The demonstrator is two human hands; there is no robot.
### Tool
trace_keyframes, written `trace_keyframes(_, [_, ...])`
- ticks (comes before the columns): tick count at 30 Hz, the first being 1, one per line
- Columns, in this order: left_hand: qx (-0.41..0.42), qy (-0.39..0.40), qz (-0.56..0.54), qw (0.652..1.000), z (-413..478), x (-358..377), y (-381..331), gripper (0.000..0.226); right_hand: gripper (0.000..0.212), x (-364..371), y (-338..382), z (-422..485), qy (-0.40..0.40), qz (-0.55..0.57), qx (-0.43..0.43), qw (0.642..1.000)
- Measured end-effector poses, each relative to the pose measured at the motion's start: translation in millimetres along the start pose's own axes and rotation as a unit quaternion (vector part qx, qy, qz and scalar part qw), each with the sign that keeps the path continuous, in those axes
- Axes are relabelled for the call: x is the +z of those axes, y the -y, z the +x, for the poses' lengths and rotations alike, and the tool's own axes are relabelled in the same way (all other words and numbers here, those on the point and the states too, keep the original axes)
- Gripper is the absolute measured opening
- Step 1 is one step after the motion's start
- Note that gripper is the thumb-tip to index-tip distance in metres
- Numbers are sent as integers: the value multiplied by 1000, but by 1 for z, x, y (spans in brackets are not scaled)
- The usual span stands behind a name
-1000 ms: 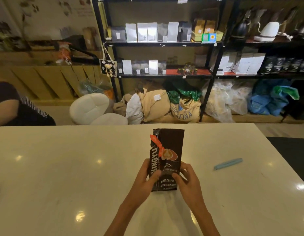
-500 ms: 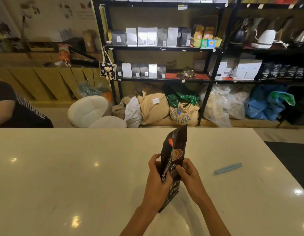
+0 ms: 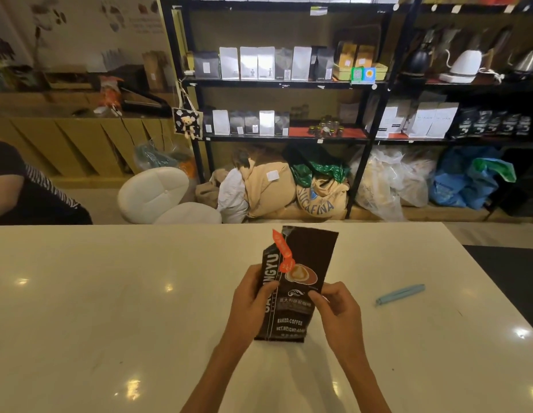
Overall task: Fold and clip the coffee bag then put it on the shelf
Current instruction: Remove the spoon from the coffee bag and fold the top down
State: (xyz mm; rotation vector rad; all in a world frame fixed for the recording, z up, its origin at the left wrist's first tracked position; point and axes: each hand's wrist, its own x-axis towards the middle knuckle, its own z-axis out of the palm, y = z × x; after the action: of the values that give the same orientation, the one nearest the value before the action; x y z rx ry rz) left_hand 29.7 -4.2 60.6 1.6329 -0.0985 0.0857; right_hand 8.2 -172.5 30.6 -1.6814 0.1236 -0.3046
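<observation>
A dark brown coffee bag (image 3: pixel 301 263) with an orange strip and white lettering stands upright on the white table (image 3: pixel 110 308), its printed front facing me and its top unfolded. My left hand (image 3: pixel 250 302) grips the bag's left edge at mid height. My right hand (image 3: pixel 336 308) pinches the bag's right edge. A light blue clip (image 3: pixel 400 294) lies flat on the table, a hand's width to the right of my right hand. The black metal shelf (image 3: pixel 289 140) stands beyond the table's far edge.
The shelf holds silver, white and black bags, small jars and kettles (image 3: pixel 465 65). Sacks (image 3: pixel 318 198) and plastic bags lie on the floor under it. White round cushions (image 3: pixel 153 195) sit left of them. A person's arm in a dark sleeve (image 3: pixel 14 186) is at the far left.
Half a second ago the bag was lifted and turned edge-on between both hands. Now it stands on the table again with its front facing me, as it did a second ago.
</observation>
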Motion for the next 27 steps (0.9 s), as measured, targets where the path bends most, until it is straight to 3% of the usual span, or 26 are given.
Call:
trace_keyframes(4, [-3,-27,14,1000,-6,-4,8,25,13,3,-3,-2,-7,1,-1,1000])
trace_keyframes(7, [1,11,39,999,-2,-13,6,28,14,1,0,2,-7,6,-5,1000])
trace_keyframes(16, [-8,-3,70,998,6,-19,22,15,23,10,-12,4,-29,26,-7,999])
trace_keyframes(20, [1,-4,30,1000,15,-19,18,33,26,10,-11,16,-19,27,-17,999])
trace_keyframes(25, [68,41,150,985,29,-16,29,25,34,17,-15,34,-15,-78,-53,995])
trace_keyframes(27, [78,65,163,981,34,-17,26,32,37,17,-14,39,8,-101,-81,992])
